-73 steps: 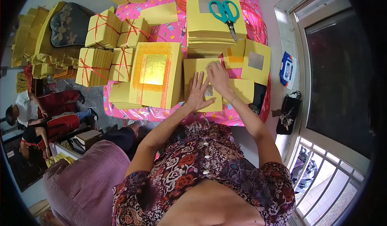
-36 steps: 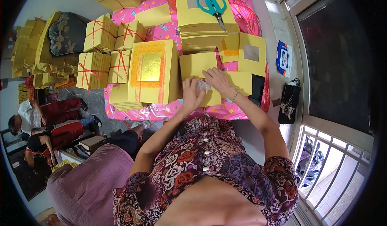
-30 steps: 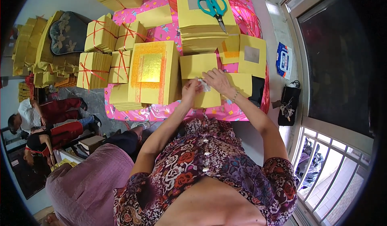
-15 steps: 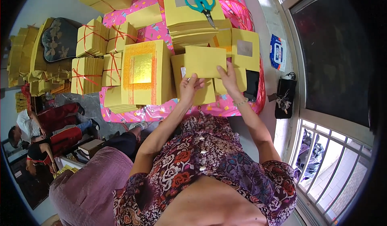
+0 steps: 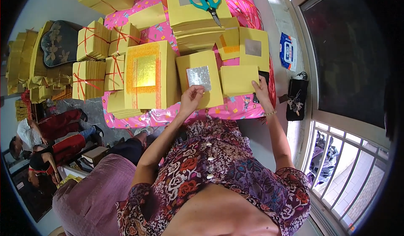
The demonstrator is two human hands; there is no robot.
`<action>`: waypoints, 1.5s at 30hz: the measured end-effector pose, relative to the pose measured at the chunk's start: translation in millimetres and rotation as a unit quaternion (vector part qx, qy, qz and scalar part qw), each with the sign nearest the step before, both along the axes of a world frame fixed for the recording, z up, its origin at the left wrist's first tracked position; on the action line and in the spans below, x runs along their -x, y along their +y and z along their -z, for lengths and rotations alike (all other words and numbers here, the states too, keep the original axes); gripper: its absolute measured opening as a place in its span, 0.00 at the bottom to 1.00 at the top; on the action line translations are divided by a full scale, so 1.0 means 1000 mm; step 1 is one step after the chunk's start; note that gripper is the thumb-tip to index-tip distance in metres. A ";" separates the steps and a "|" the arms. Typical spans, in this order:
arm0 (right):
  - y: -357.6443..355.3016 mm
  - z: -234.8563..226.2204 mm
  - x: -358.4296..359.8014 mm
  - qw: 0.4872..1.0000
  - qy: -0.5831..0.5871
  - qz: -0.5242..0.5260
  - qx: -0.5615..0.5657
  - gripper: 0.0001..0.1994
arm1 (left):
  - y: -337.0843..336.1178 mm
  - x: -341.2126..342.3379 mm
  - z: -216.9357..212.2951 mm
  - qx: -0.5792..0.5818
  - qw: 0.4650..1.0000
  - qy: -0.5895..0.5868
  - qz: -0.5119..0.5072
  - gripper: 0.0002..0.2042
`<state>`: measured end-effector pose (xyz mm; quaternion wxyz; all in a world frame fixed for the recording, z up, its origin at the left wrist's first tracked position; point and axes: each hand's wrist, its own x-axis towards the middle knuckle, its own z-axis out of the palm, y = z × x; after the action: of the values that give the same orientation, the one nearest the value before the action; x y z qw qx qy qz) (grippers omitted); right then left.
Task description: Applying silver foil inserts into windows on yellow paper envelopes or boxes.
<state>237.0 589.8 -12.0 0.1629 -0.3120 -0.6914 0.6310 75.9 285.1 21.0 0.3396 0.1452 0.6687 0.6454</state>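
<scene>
My right hand (image 5: 262, 94) grips the right edge of a plain yellow paper sheet (image 5: 240, 79), thumb on top. The sheet lies low at the right of the table, partly over a dark phone-like object (image 5: 264, 76). My left hand (image 5: 192, 99) is at the lower edge of a silver foil square (image 5: 199, 77) on a stack of yellow paper (image 5: 214, 94). Its fingers are curled together; whatever they pinch, if anything, is too small to make out. Left of this stack stands a thick pile of yellow paper with a gold square and orange border (image 5: 145, 70).
Teal-handled scissors (image 5: 206, 2) lie on a tall yellow paper stack (image 5: 189, 27). Bundles tied with red string (image 5: 92, 40) stand at the left on the pink patterned tablecloth (image 5: 158, 118). A blue-white packet (image 5: 288, 51) and black pouch (image 5: 296, 99) lie beside the window. Other people sit far left.
The plain sheet has moved right and down in my right hand, uncovering the silver square. My left hand has let go of it and shifted slightly left and down.
</scene>
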 end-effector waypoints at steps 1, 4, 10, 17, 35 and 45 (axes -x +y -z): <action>0.002 0.010 -0.004 1.000 -0.001 0.004 0.000 0.17 | 0.000 0.001 -0.003 0.024 0.999 0.005 0.020 0.11; 0.000 0.014 0.000 0.998 -0.002 0.005 -0.066 0.17 | -0.003 -0.001 -0.001 0.040 0.998 0.014 0.036 0.09; -0.015 -0.006 0.013 0.933 -0.251 -0.021 -0.256 0.21 | -0.010 -0.002 -0.019 0.115 0.985 0.098 0.078 0.08; -0.027 -0.034 0.022 0.842 -0.190 -0.034 -0.504 0.22 | -0.026 0.001 -0.032 0.196 0.910 0.338 0.140 0.15; -0.113 -0.065 0.058 0.798 0.038 -0.422 -0.429 0.13 | -0.040 -0.001 -0.038 0.225 0.889 0.341 0.208 0.17; -0.105 -0.075 0.078 0.867 -0.021 -0.414 -0.278 0.09 | -0.037 0.007 -0.027 0.164 0.933 0.277 0.160 0.06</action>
<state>159.5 484.7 63.3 -0.0477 0.0476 -0.9070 0.4157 68.9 248.3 47.9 0.2588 0.3652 0.8009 0.3978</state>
